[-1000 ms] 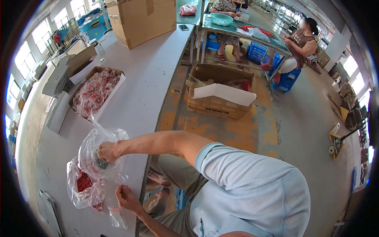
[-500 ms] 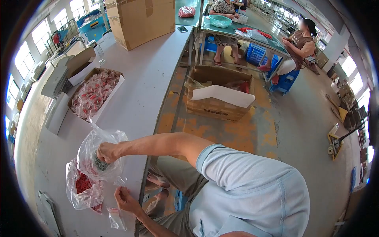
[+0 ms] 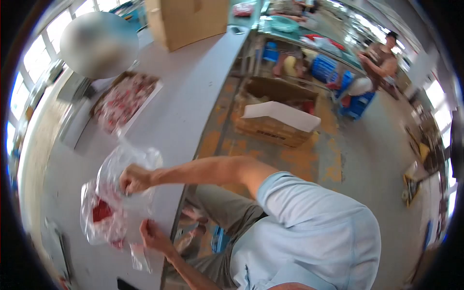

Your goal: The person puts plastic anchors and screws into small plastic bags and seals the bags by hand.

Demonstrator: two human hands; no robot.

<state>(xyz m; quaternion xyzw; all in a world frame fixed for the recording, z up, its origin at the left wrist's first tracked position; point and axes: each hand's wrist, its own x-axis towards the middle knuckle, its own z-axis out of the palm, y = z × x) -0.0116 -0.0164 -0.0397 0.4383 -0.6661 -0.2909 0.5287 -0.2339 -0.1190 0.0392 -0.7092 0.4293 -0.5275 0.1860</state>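
My right hand [image 3: 136, 178] is closed over the opening of a clear plastic bag [image 3: 112, 166]; what its fingers hold is hidden. Just below, another clear bag [image 3: 92, 227] lies open with small red pieces [image 3: 101, 211] inside. My left hand [image 3: 153, 236] is near the table's edge, fingers pinched together, and blur hides what is between them. A small flat clear bag [image 3: 139, 257] lies beside it on the table [image 3: 181, 92].
A box of red-and-clear packets [image 3: 126, 101] and a large carton [image 3: 195, 21] stand farther along the table. An open carton [image 3: 270, 126] is on the floor. A seated person [image 3: 382, 63] is at another table. A blurred round patch covers the upper left.
The view has shifted and become blurred, and the round patch has appeared at upper left. My right hand looks slightly higher over the bag, its dark contents less visible. My left hand stays near the edge.
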